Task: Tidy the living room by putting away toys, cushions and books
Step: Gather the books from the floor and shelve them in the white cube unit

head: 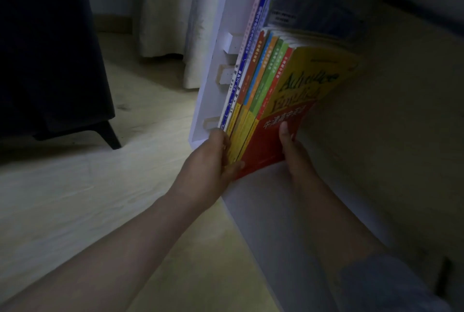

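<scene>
Dark fabric of a sofa (50,60) and a pale curtain (170,22) are seen at the left, next to the white side panel (216,47) of a shelf unit, against which the books (263,85) are held in a row, spines outward and leaning to the right. The row's near end is clasped by the left hand (213,153), fingers curled over the spines, while the red-and-yellow outer book (301,90) is pinched by the right hand (293,151), thumb on the cover and fingers hidden behind. The step would probably be done best if the books were squeezed together, tipped upright against the panel and slid fully in before being released.
</scene>
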Demonstrator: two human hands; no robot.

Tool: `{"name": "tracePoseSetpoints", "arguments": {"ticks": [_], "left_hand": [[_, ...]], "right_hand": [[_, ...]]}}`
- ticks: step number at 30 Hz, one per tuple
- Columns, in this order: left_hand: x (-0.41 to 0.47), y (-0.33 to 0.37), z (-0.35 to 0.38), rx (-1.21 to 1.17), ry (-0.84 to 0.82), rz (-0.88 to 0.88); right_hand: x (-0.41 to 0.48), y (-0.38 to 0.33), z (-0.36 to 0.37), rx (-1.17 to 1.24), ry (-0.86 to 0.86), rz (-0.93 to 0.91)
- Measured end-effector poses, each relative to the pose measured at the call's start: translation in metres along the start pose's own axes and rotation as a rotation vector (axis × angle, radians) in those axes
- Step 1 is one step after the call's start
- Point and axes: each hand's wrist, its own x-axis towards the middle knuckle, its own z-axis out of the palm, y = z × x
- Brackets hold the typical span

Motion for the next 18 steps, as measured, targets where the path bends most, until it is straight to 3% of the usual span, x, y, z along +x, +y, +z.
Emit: {"name": "tracePoseSetpoints", "arguments": {"ticks": [10, 14, 18], "left_hand": [[0.012, 0.005, 0.000, -0.103, -0.041, -0.088], [0.006, 0.007, -0.004, -0.057, 0.080, 0.033], [-0.003, 0.003, -0.005, 0.017, 0.085, 0.190]], "right_hand": [[0.017, 0.011, 0.000, 0.023, -0.095, 0.112], [0.021, -0.001, 0.012, 0.181, -0.037, 0.013], [0.026, -0.008, 0.018, 0.268, 0.003, -0.010]]}}
